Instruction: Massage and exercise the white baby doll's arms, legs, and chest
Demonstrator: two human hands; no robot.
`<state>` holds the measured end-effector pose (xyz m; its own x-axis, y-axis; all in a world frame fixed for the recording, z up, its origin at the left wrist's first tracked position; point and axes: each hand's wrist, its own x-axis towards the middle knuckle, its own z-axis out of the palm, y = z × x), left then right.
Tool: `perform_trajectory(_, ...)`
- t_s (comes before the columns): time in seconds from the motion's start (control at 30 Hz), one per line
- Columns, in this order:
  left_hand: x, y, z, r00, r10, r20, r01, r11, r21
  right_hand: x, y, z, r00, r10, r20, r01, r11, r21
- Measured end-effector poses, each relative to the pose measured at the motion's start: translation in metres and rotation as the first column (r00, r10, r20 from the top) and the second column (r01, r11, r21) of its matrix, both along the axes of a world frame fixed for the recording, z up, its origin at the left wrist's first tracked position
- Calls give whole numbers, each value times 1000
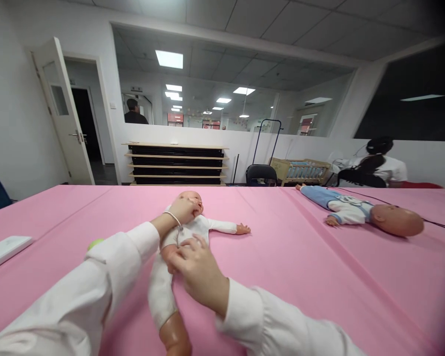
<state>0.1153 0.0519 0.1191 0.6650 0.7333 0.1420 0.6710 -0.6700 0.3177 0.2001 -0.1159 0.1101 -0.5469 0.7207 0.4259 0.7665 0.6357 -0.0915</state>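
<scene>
A baby doll [203,225] in white clothes lies on its back on the pink table cover [282,257], head away from me. My left hand [184,209] rests on the doll's face and chin, fingers curled against it; a thin bracelet circles the wrist. My right hand [198,264] lies on the doll's belly with the fingers bent and pressed onto the white cloth. Both my arms wear white sleeves. One doll leg [166,306] points toward me with a bare foot.
A second doll [359,212] in blue and white lies at the right, a black cable beside it. A white flat object [5,251] sits at the left edge, a small green thing [95,243] behind my left sleeve. A person [378,165] sits beyond the table; shelves [176,163] and crib behind.
</scene>
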Motion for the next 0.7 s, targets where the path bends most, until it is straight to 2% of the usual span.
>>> perform_trajectory(0.03, -11, 4, 0, 990, 91, 111, -89, 996, -21, 12, -7, 3, 992, -75, -99, 76, 997, 12)
perform_trajectory(0.07, -22, 7, -2, 946, 205, 251, -194, 979, -66, 24, -17, 5, 973, -142, -184, 150, 988, 30)
perform_trajectory(0.1, -34, 10, -5, 855, 333, 397, -302, 943, -138, 35, -29, 5, 947, -201, -250, 220, 974, 50)
perform_trajectory(0.13, -47, 13, -11, 731, 451, 512, -394, 892, -223, 45, -42, 4, 923, -245, -298, 275, 959, 64)
perform_trajectory(0.2, -69, 16, -28, 466, 650, 601, -546, 745, -382, 62, -70, -5, 884, -305, -354, 343, 938, 47)
perform_trajectory(0.3, -95, 15, -59, 125, 848, 516, -715, 437, -546, 76, -111, -25, 859, -355, -369, 360, 931, -57)
perform_trajectory(0.37, -106, 11, -77, -49, 908, 417, -749, 243, -617, 80, -131, -34, 875, -337, -347, 331, 940, -76)
perform_trajectory(0.43, -111, 7, -87, -176, 939, 296, -736, 74, -673, 84, -141, -34, 905, -309, -294, 301, 951, -74)
perform_trajectory(0.47, -112, 6, -89, -218, 946, 239, -727, 6, -686, 86, -143, -29, 915, -310, -258, 301, 951, -77)
perform_trajectory(0.5, -113, 4, -87, -236, 951, 198, -725, -37, -688, 88, -141, -21, 917, -330, -225, 320, 944, -80)
perform_trajectory(0.53, -112, 4, -83, -229, 957, 178, -733, -49, -678, 90, -137, -11, 912, -357, -203, 350, 934, -71)
perform_trajectory(0.57, -110, 4, -76, -194, 964, 183, -752, -26, -659, 91, -130, 2, 895, -396, -206, 395, 917, -49)
perform_trajectory(0.6, -107, 4, -67, -133, 969, 207, -777, 27, -629, 92, -120, 16, 873, -434, -222, 440, 898, -26)
perform_trajectory(0.67, -97, 8, -44, 56, 959, 277, -816, 204, -541, 90, -93, 44, 812, -507, -288, 531, 847, 7)
perform_trajectory(0.7, -90, 11, -31, 165, 938, 304, -819, 301, -488, 85, -77, 56, 797, -532, -286, 550, 835, -23)
